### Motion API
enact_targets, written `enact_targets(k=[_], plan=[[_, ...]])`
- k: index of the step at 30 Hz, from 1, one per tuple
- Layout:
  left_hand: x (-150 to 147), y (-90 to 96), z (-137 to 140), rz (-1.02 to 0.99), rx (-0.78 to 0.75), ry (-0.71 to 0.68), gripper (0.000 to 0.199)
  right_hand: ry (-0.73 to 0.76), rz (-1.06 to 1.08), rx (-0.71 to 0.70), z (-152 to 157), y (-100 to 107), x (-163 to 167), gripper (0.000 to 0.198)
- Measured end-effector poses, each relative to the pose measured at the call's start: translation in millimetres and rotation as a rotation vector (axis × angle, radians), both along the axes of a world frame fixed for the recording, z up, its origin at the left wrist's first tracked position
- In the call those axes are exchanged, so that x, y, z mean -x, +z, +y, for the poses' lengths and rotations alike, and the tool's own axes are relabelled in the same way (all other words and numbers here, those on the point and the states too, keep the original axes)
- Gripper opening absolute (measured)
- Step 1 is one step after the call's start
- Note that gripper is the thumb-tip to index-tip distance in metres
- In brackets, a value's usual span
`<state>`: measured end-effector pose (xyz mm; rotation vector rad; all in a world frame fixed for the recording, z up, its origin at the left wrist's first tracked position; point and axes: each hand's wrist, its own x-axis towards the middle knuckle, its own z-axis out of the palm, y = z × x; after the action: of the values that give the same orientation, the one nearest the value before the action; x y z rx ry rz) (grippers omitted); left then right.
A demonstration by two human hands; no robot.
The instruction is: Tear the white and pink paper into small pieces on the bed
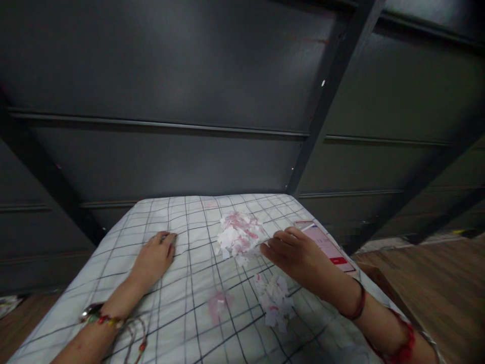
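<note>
My left hand (156, 254) rests palm down on the white grid-patterned cloth (189, 268), holding nothing, its fingers loosely bent. Just right of a heap of torn white paper scraps (239, 235) with pink smears, my right hand (290, 253) hovers with fingers curled together. What its fingertips hold is hidden or too small to make out. A short pale tip shows beyond the knuckles, but I cannot tell whether it belongs to something held. Closer to me, below the right hand, lies a smaller pile of paper scraps (276, 302).
A phone (329, 247) with a lit pink screen lies at the cloth's right edge, partly behind my right hand. A pink stain (219, 305) marks the cloth near the front. Dark metal panels (182, 167) stand behind the far edge. Wooden floor (435, 273) shows at right.
</note>
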<state>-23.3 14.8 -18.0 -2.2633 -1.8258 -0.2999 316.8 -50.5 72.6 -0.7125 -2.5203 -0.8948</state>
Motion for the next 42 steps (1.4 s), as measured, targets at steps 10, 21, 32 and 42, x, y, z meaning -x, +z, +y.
enact_targets(k=[10, 21, 32, 42], plan=[[2, -4.5, 2, -0.025, -0.025, -0.005, 0.037, -0.059, -0.031, 0.022, -12, 15, -12, 0.014], [4, -6.2, 3, -0.045, -0.057, -0.042, 0.039, 0.085, 0.061, 0.066, -7, 3, 9, 0.011], [2, -4.5, 3, -0.027, -0.047, -0.018, 0.036, -0.002, -0.002, 0.032, -13, 7, -2, 0.016], [1, -1.5, 2, -0.036, -0.027, -0.015, 0.036, 0.038, 0.054, 0.014, -10, 6, 3, 0.014]])
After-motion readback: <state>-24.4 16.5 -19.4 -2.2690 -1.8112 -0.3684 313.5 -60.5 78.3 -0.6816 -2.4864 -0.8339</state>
